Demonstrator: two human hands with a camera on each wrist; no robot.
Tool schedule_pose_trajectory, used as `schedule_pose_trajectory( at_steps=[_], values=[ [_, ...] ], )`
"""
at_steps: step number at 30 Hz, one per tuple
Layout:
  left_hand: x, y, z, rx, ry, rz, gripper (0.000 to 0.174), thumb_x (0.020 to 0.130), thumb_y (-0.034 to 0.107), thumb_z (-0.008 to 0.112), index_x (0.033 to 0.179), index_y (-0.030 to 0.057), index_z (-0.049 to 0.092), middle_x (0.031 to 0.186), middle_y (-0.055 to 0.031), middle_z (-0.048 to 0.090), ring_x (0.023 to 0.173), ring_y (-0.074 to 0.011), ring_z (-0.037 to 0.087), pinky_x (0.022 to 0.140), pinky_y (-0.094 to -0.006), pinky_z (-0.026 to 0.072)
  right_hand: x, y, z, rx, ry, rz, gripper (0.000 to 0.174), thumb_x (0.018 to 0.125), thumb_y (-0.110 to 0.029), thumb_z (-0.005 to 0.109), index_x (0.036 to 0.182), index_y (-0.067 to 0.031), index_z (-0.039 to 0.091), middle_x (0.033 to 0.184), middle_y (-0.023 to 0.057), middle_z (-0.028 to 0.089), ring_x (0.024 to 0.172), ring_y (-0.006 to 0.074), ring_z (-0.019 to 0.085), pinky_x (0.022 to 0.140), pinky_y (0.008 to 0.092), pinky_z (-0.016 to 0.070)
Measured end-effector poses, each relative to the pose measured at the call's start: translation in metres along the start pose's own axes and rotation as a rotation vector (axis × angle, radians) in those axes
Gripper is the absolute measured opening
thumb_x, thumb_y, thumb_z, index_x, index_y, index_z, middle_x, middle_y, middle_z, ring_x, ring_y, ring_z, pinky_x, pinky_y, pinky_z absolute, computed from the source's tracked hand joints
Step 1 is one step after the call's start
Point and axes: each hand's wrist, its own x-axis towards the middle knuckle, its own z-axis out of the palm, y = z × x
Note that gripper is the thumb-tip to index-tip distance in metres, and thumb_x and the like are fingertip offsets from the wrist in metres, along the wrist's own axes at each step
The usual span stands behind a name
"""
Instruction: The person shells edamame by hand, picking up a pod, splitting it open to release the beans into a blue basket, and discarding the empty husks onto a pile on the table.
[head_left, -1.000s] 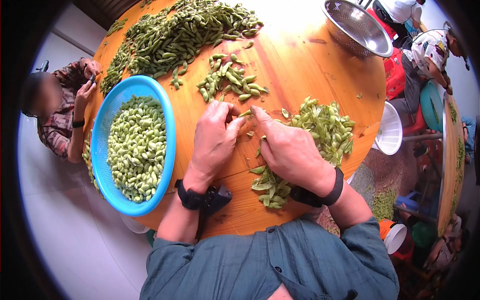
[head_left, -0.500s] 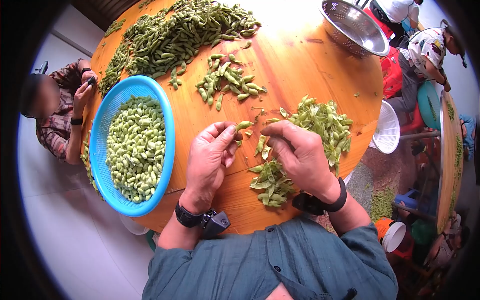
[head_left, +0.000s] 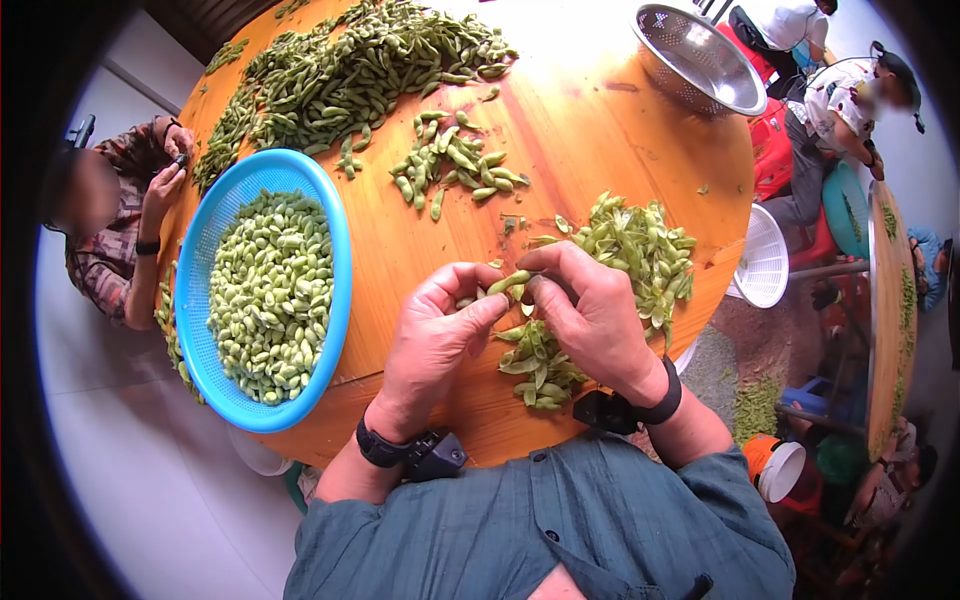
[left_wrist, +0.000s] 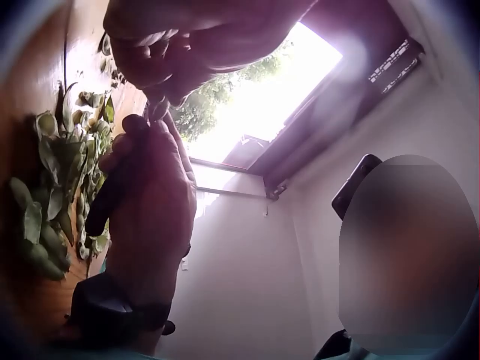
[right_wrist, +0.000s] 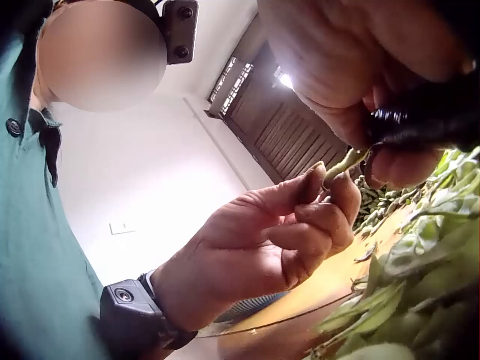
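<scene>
A green edamame pod [head_left: 510,281] spans the short gap between both hands. The thumb and fingers of my left hand [head_left: 430,335] pinch one end. My right hand [head_left: 600,315] pinches the other end, as the right wrist view shows with the pod [right_wrist: 346,163] stretched between the fingertips. Something dark covers part of the right thumb. Under and beside the right hand lie opened pods, a larger pile [head_left: 650,250] and a smaller pile [head_left: 545,370]. Left of the hands, a blue colander [head_left: 190,290] holds shelled beans [head_left: 270,300].
Several unopened pods [head_left: 445,160] lie ahead of the hands, with a big heap of pods [head_left: 340,85] beyond. A metal colander [head_left: 700,60] stands at the far right of the wooden table [head_left: 590,130]. One person [head_left: 120,220] sits at left; others work at right.
Both hands have drawn back from near the unopened pods. Half a second ago the left hand held the pod alone, with the right hand apart; now the right fingers have closed on it too.
</scene>
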Motion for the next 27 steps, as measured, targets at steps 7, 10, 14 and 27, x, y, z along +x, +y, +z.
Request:
schedule_pose_trajectory(
  at_steps=[7, 10, 14, 27],
  values=[
    [0.01, -0.014, -0.015, -0.226, -0.035, 0.014, 0.018, 0.093, 0.007, 0.066, 0.11, 0.0037, 0.062, 0.091, -0.0008, 0.068, 0.068, -0.0028, 0.056, 0.052, -0.0152, 0.039, -0.011, -0.005, 0.008, -0.046, -0.014, -0.14, 0.011, 0.088, 0.001, 0.06, 0.099, 0.0009, 0.06, 0.077, 0.0179, 0.066, 0.07, 0.0301, 0.069, 0.062, 0.0361, 0.0525],
    [0.012, -0.017, -0.014, -0.26, -0.057, -0.021, 0.018, 0.094, 0.01, 0.065, 0.111, 0.0044, 0.062, 0.092, -0.0005, 0.068, 0.07, -0.0034, 0.058, 0.053, -0.015, 0.0403, -0.015, -0.003, 0.009, -0.102, -0.089, -0.181, 0.012, 0.086, 0.003, 0.06, 0.098, 0.0007, 0.059, 0.08, 0.0183, 0.065, 0.072, 0.0329, 0.067, 0.063, 0.038, 0.0519],
    [0.01, -0.013, -0.011, -0.211, -0.001, 0.016, 0.017, 0.097, 0.014, 0.063, 0.111, 0.004, 0.063, 0.087, 0.0005, 0.065, 0.062, -0.0012, 0.049, 0.049, -0.015, 0.0346, -0.015, -0.003, 0.006, -0.129, -0.05, -0.164, 0.011, 0.085, 0.003, 0.057, 0.096, 0.0018, 0.062, 0.083, 0.0188, 0.065, 0.075, 0.0336, 0.066, 0.067, 0.0389, 0.0522],
    [-0.002, -0.002, -0.011, 0.06, -0.121, 0.043, 0.012, 0.094, 0.009, 0.065, 0.104, 0.0023, 0.063, 0.092, -0.002, 0.067, 0.085, -0.0072, 0.062, 0.072, -0.0189, 0.0471, -0.021, -0.009, 0.004, -0.076, -0.038, -0.077, 0.024, 0.088, 0.001, 0.057, 0.111, 0.0036, 0.061, 0.082, 0.0201, 0.068, 0.075, 0.0285, 0.071, 0.066, 0.0349, 0.0548]
  ],
)
